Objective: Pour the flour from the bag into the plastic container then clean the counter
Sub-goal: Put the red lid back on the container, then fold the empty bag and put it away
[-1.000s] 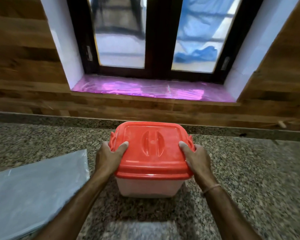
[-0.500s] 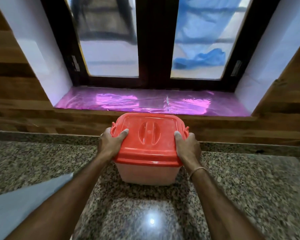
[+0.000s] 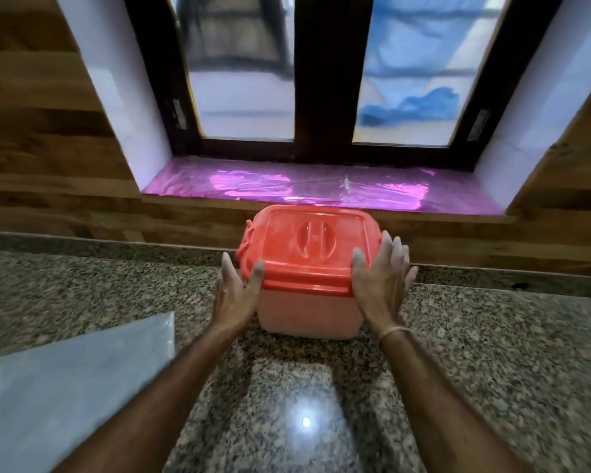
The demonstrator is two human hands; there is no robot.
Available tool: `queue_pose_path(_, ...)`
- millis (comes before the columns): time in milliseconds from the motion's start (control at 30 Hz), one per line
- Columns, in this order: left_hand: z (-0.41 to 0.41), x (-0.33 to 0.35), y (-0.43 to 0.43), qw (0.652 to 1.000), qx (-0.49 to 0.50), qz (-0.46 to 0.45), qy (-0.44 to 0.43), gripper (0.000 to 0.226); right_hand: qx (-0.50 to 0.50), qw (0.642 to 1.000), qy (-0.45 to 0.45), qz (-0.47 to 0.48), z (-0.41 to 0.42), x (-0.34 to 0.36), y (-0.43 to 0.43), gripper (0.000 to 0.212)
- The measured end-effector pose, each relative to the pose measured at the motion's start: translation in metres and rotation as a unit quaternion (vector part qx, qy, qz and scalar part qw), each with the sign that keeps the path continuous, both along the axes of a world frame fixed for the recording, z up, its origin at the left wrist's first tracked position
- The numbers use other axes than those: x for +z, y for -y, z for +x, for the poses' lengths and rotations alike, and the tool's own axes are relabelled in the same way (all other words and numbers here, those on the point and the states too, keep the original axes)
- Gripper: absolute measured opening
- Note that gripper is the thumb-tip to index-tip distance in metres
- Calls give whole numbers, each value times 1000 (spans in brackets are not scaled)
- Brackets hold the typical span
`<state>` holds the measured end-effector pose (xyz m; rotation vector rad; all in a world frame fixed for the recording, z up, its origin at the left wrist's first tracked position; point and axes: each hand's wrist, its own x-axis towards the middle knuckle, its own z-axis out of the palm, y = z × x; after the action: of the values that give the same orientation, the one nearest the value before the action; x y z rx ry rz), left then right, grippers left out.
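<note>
Nearest, below both forearms, the speckled granite worktop shows a bright spot of reflected light between the wrists. Off to the outer side of the left hand, nearer the person, an empty-looking clear plastic bag lies flat on the stone, well apart from that hand. The left hand is spread, its thumb resting on the near left corner of the red lid and its fingers extended along the side. The right hand is also spread, fingers fanned and whitish at the tips, with the thumb against the lid's near right edge; a thin band circles its wrist. Between the two hands stands the plastic container, upright on the worktop, lid on. Just beyond the fingertips runs the wooden wall, then a window sill covered in shiny pink film, and the dark-framed window.
</note>
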<state>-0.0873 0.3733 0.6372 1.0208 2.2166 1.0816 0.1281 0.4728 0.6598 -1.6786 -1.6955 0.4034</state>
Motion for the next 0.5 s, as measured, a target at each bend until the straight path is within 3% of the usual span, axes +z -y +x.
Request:
queue_pose_path(133,-42,-44,89,996,20,-67,-54,98,71,987,37,141,-44,-29,95,73)
queue_pose_path(200,-80,-65,138,988,75,-120,-66,98,138,977,35,156,-79,-51,144,69)
queue_pose_path(267,-118,-79,182,978,123,-148,-85,97,232,969,15,79,-114,-80,181,65)
queue_pose_path(400,-211,-115,268,943,219,-234,-88,108,351,901,66,-248,-189,-134,232,66)
queue_pose_path(500,-262,-142,316,940,259,-224,-5,124,322,899,44,-294,-225,-159,253,53)
